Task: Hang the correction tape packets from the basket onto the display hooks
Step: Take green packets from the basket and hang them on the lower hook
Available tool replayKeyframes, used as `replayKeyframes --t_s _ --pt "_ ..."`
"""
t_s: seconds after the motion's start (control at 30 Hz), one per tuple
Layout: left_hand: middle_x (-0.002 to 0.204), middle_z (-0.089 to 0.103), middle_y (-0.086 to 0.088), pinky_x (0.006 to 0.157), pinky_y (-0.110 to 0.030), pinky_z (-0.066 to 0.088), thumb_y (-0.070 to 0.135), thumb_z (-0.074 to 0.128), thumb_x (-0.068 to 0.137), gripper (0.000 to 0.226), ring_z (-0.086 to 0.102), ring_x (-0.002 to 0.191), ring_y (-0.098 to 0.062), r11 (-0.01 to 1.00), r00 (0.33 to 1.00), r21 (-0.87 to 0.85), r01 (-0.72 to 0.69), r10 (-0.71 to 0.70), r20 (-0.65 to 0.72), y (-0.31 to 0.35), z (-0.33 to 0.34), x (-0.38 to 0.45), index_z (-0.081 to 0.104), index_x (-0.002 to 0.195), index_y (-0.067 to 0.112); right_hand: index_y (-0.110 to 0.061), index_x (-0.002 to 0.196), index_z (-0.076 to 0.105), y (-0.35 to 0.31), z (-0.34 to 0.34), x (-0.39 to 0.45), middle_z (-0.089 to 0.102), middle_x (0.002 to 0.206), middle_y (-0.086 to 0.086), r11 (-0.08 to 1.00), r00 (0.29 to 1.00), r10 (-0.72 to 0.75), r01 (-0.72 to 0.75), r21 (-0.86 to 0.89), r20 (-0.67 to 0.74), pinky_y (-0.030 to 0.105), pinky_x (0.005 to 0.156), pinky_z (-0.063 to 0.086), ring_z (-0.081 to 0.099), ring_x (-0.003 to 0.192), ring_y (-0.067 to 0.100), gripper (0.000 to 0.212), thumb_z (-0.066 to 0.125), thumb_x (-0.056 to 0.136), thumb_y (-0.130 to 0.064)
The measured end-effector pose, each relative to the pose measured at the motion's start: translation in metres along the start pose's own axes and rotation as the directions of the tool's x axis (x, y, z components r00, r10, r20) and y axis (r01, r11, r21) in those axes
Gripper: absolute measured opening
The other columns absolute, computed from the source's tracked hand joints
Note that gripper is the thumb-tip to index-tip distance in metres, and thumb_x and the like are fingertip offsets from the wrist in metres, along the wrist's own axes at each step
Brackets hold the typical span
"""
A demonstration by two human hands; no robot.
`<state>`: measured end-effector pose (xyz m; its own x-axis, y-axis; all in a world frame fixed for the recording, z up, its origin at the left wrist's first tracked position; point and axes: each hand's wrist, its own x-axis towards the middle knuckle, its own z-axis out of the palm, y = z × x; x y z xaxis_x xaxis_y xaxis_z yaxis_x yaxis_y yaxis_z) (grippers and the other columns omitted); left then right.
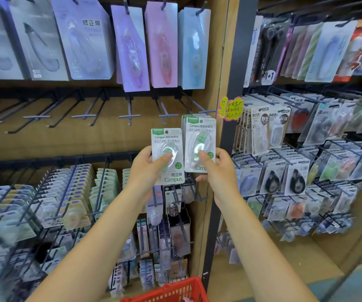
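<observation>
In the head view, both arms reach up toward a wooden display wall fitted with rows of dark metal hooks. The left hand (147, 166) holds a single Campus correction tape packet (167, 155) upright, thumb pressed on the clear blister at the front and fingers curled behind the card. The packet's punched hole sits near its top edge, free of any hook.

Just beside it, the right hand (216, 168) grips a small stack of Campus packets (200, 142), thumb on the front blister, fingers wrapped round the right edge and underneath. At least two cards show, one offset behind the other. The top of this stack reaches the end of the rightmost display hook (199, 106) of the bare row; whether the stack is threaded onto it I cannot tell, as the cards cover the tip.

The row of empty hooks (130, 115) runs leftward from there across the panel, each with a small crossbar at its front. Above that row hang larger blister cards: a purple correction tape packet (131, 51), a pink one (161, 46) and a pale blue one (194, 49), with grey boxed ones further left.

Below the hands, hooks are crowded with small stationery packets (67, 192). To the right of a dark upright post, another panel carries more hanging packets (284, 177), and a yellow-and-pink handwritten sign (230, 107) is stuck on the post.

At the bottom edge, the rim of a red plastic basket (171, 290) shows between the forearms.
</observation>
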<state>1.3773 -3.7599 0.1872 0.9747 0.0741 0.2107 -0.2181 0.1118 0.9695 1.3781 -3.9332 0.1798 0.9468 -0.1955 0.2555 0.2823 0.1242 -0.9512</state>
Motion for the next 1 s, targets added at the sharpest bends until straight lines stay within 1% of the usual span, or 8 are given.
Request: replayKeyframes --t_s 0.2,0.37,0.47,0.57,0.63,0.7,0.8,1.0 --pt "0.115 0.078 -0.003 0.088 -0.05 0.062 0.015 0.073 0.094 0.03 0.076 0.104 -0.024 0.999 1.0 -0.052 -0.014 0.013 -0.02 0.008 -0.004 -0.002 0.066 0.124 0.012 -0.014 0.107 0.065 -0.001 0.01 0.012 0.072 0.104 0.003 0.998 0.997 0.013 -0.017 -0.054 -0.072 0.039 0.062 0.061 0.068 0.065 0.012 0.02 0.068 0.096 -0.03" --pt "0.112 0.079 -0.001 0.091 -0.05 0.061 0.017 0.077 0.091 0.029 0.076 0.104 -0.023 0.999 1.0 -0.025 -0.026 0.026 0.0 0.012 0.001 -0.004 0.074 0.12 0.015 -0.013 0.104 0.06 0.003 0.003 0.006 0.071 0.086 0.008 0.988 0.99 0.109 -0.118 -0.101 -0.084 0.033 0.056 0.06 0.066 0.056 0.017 0.031 0.072 0.092 -0.039" --pt "0.107 0.08 0.0 0.093 -0.048 0.06 0.022 0.081 0.088 0.027 0.077 0.101 -0.022 1.0 1.0 0.008 -0.008 0.008 0.005 0.012 0.006 -0.002 0.077 0.114 0.015 -0.01 0.108 0.05 0.011 -0.003 -0.008 0.065 0.088 0.009 0.994 0.984 0.06 -0.075 -0.079 -0.17 0.029 0.048 0.054 0.06 0.05 0.017 0.036 0.073 0.092 -0.032" --pt "0.104 0.08 -0.003 0.093 -0.048 0.06 0.026 0.082 0.086 0.028 0.077 0.098 -0.024 1.0 0.999 0.023 0.013 -0.014 0.032 0.012 0.017 0.001 0.078 0.11 0.012 -0.015 0.102 0.047 0.019 -0.008 -0.016 0.059 0.092 0.008 0.999 0.975 -0.032 0.027 -0.025 -0.218 0.028 0.048 0.051 0.059 0.054 0.015 0.024 0.068 0.096 -0.025" --pt "0.102 0.081 -0.003 0.089 -0.046 0.062 0.027 0.081 0.087 0.027 0.077 0.096 -0.025 0.999 0.998 0.038 0.018 -0.02 0.058 0.012 0.028 0.004 0.078 0.11 0.013 -0.026 0.104 0.052 0.018 -0.011 -0.015 0.066 0.102 0.009 0.99 0.982 -0.118 0.104 -0.099 -0.148 0.034 0.066 0.057 0.068 0.077 0.016 0.017 0.066 0.097 -0.031" --pt "0.102 0.081 -0.001 0.089 -0.043 0.062 0.027 0.078 0.09 0.024 0.077 0.097 -0.024 0.998 0.995 0.067 0.001 -0.008 0.096 0.013 0.038 0.005 0.079 0.111 0.015 -0.039 0.114 0.052 0.012 -0.013 -0.013 0.072 0.103 0.004 0.975 0.985 -0.171 0.166 -0.146 -0.023 0.029 0.079 0.057 0.069 0.091 0.013 0.023 0.066 0.097 -0.032" --pt "0.107 0.08 0.0 0.097 -0.046 0.059 0.032 0.072 0.095 0.026 0.076 0.101 -0.022 0.993 0.99 0.115 -0.011 -0.006 0.141 0.012 0.047 0.011 0.078 0.115 0.017 -0.05 0.127 0.048 0.005 -0.015 -0.009 0.07 0.099 0.006 0.957 0.974 -0.215 0.223 -0.184 0.063 0.021 0.079 0.055 0.068 0.09 0.013 0.042 0.065 0.098 -0.024" --pt "0.105 0.08 -0.006 0.099 -0.053 0.056 0.036 0.072 0.096 0.026 0.074 0.103 -0.031 0.991 0.992 0.129 -0.036 0.019 0.127 0.015 0.054 0.023 0.08 0.108 0.015 -0.06 0.128 0.046 0.005 -0.012 0.008 0.067 0.094 0.011 0.936 0.966 -0.253 0.256 -0.243 0.044 0.046 0.076 0.06 0.066 0.083 0.027 0.048 0.061 0.099 -0.024"
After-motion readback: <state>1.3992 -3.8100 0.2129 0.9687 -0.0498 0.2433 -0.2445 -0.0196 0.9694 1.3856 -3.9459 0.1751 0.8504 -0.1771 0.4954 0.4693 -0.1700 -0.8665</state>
